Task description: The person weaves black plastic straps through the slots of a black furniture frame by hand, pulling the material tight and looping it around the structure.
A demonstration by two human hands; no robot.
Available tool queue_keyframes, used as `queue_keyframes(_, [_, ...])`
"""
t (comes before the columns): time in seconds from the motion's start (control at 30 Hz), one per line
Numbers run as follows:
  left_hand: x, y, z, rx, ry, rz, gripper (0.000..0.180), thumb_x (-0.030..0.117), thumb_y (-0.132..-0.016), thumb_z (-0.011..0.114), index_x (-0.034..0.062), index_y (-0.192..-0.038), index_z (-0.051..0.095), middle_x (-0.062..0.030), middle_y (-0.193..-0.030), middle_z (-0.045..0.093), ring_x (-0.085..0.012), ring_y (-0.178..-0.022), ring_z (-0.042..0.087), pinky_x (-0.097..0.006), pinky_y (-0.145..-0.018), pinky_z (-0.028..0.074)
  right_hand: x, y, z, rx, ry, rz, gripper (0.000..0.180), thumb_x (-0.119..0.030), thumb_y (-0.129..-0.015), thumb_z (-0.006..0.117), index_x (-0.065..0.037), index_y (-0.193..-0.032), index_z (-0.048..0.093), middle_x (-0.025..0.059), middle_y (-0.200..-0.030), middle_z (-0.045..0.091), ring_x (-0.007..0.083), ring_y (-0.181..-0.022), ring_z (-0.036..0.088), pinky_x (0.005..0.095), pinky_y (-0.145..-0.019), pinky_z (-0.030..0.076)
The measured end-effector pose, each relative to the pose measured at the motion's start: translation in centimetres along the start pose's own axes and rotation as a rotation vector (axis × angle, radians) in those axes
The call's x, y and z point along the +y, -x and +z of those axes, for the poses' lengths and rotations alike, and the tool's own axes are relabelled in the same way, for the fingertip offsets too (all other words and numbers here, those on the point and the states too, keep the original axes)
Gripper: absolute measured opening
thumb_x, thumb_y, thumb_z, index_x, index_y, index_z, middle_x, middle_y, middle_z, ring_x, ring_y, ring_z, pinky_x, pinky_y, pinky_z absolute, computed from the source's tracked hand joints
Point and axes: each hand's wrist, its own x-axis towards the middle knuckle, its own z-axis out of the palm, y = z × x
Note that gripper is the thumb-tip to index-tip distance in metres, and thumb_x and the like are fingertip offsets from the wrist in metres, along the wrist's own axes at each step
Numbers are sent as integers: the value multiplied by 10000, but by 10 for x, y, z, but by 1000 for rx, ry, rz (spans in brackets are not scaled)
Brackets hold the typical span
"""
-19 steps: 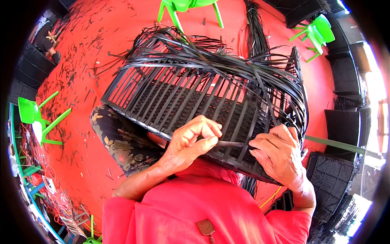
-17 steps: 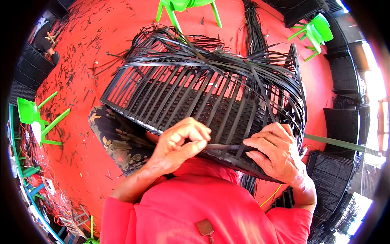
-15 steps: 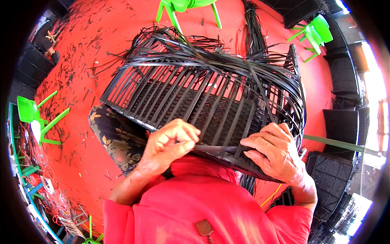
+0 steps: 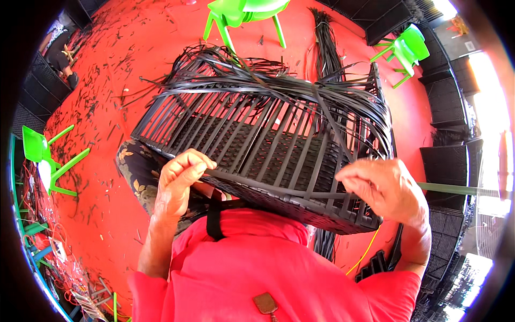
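Observation:
A half-woven black basket frame lies tilted across my lap, with flat slats running over its open face. My left hand pinches one end of a flat black weaving strip near the front edge. From there the strip runs right across the slats. My right hand hovers by the right end of the strip with its fingers drawn together; whatever they may hold is hidden. Long loose black strands are bunched over the far side and right corner of the frame.
Green plastic chairs stand at the far side, far right and left. A bundle of black strips lies on the red floor, among scattered scraps. Black woven pieces line the right. Another person sits far left.
My left hand has moved left along the front edge, drawing the strip out longer. My right hand has shifted slightly right and lifted off the frame's edge.

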Motion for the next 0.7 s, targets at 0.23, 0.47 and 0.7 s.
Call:
queue_keyframes(0.23, [30, -12, 21, -156, 43, 200, 121, 117, -888, 575, 32, -802, 579, -84, -911, 580, -161, -921, 558, -296, -883, 396, -20, -64, 41, -281, -492, 70, 316, -238, -957, 475, -21, -1169, 567, 124, -857, 660, 159, -721, 640, 314, -668, 513])
queue_keyframes(0.47, [20, -18, 31, -243, 18, 122, 172, 147, -914, 552, 5, -862, 634, -83, -980, 577, -145, -928, 515, -288, -849, 382, -27, -74, 39, -338, -653, 211, 258, -199, -894, 541, -14, -1068, 583, 23, -669, 625, 77, -544, 536, 246, -523, 426])
queue_keyframes(0.7, [-16, -35, 57, -480, -862, 558, 175, 217, -861, 613, 61, -900, 683, -171, -1277, 471, -369, -1278, 339, -434, -1058, 279, -9, -49, 20, -351, -456, 260, 218, -72, -777, 507, 7, -978, 479, 59, -549, 559, 102, -522, 549, 289, -514, 421])
